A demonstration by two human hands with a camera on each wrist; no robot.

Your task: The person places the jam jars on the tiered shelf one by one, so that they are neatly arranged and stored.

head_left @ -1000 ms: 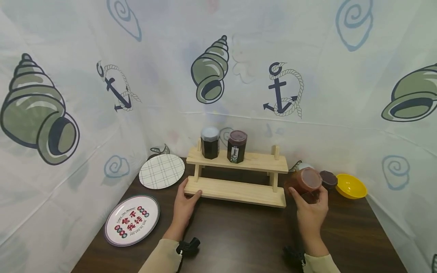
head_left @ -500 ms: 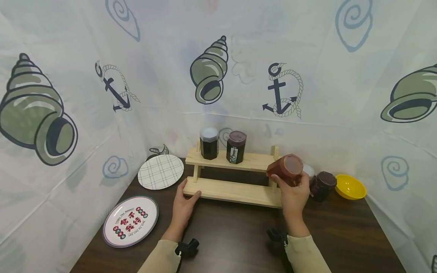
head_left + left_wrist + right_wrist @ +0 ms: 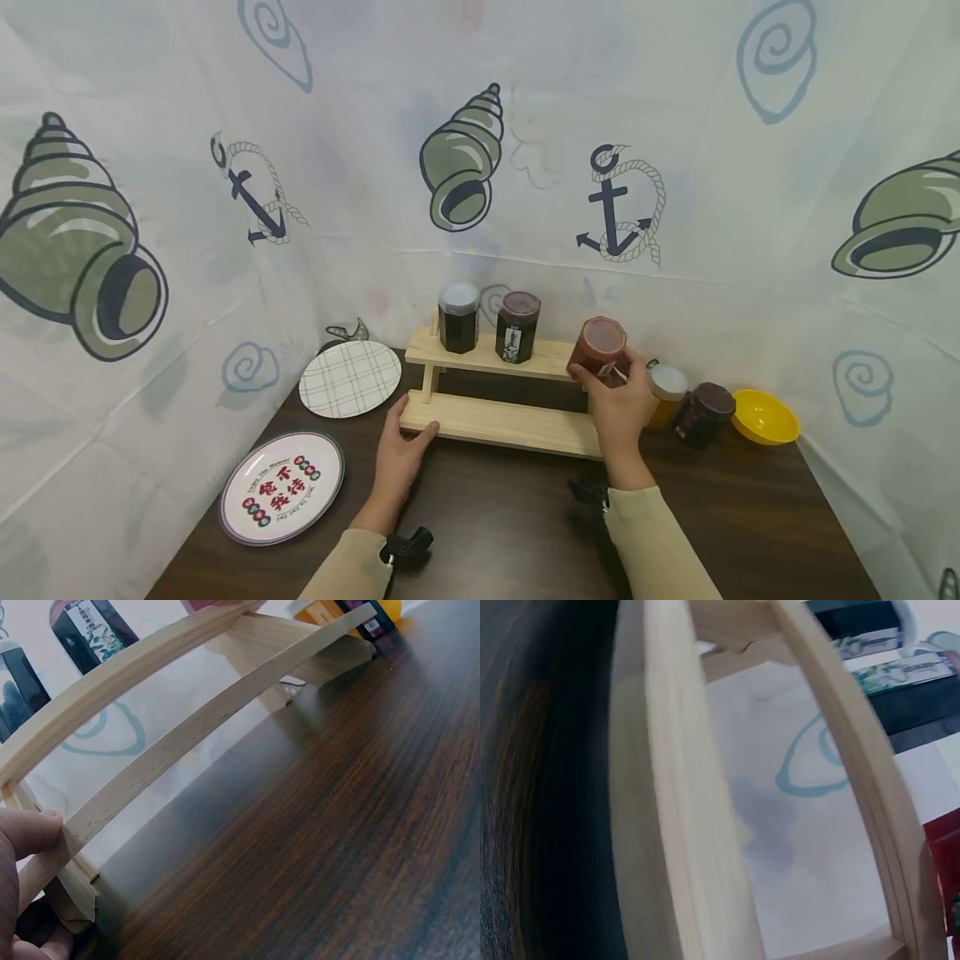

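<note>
Gripping the red many-sided jar (image 3: 597, 340) between thumb and fingers, which are apart by just the width of the jar, the right hand (image 3: 624, 408) is at the right end of the two-tier wooden shelf (image 3: 495, 421). The jar is at the height of the upper board; whether its bottom touches the wood, I cannot tell. The left hand (image 3: 401, 458) pinches the left end of the shelf's lower board, the thumb at the front edge and the fingers curled round the end.

On the shelf's upper board stand the white-lidded dark jar (image 3: 458, 321), at left, and the labelled purple-lidded jar (image 3: 517, 329), apart from it. To the right of the shelf, on the dark wood-grain table (image 3: 510, 517), there are in a row the amber jar with white lid (image 3: 666, 396), the second purple-lidded jar (image 3: 703, 415) and the yellow bowl (image 3: 765, 417). To the left of the shelf lies the checked plate (image 3: 350, 379) and, nearer to the person, the plate with red characters (image 3: 282, 489). Behind the shelf is the white cloth (image 3: 555, 125) printed with seashells and anchors.
</note>
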